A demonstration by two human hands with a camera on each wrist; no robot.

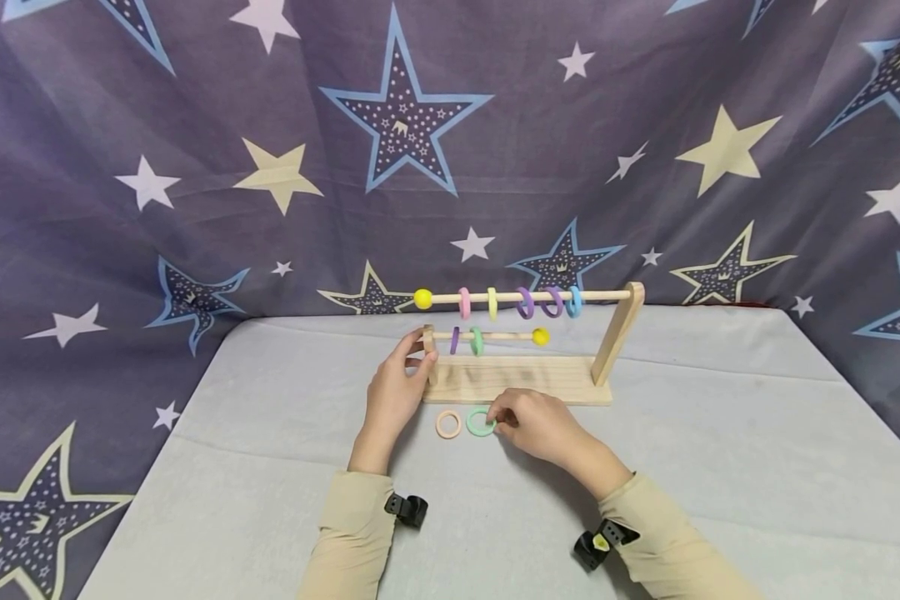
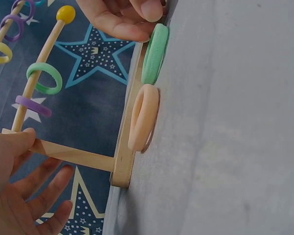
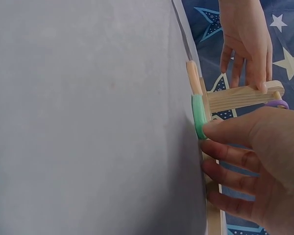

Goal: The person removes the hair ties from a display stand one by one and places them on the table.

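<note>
A wooden ring stand (image 1: 517, 381) has a tall post on the right and a short post on the left, each with a rod ending in a yellow ball. My left hand (image 1: 399, 385) holds the top of the short post (image 2: 73, 154) between thumb and finger, its other fingers loosely spread. In front of the base, my right hand (image 1: 534, 423) pinches the near edge of a mint green ring (image 3: 199, 116) between thumb and index finger. Beside it on the table lies a peach ring (image 1: 448, 424). The lower rod carries a purple ring (image 2: 33, 105) and a green ring (image 2: 57, 83).
On the upper rod hang a pink ring (image 1: 465, 303), a yellow ring (image 1: 492, 304), two purple rings (image 1: 525, 303) and a blue ring (image 1: 574, 302). A grey cloth covers the table (image 1: 720, 467). Behind it hangs a star-patterned curtain (image 1: 495, 150).
</note>
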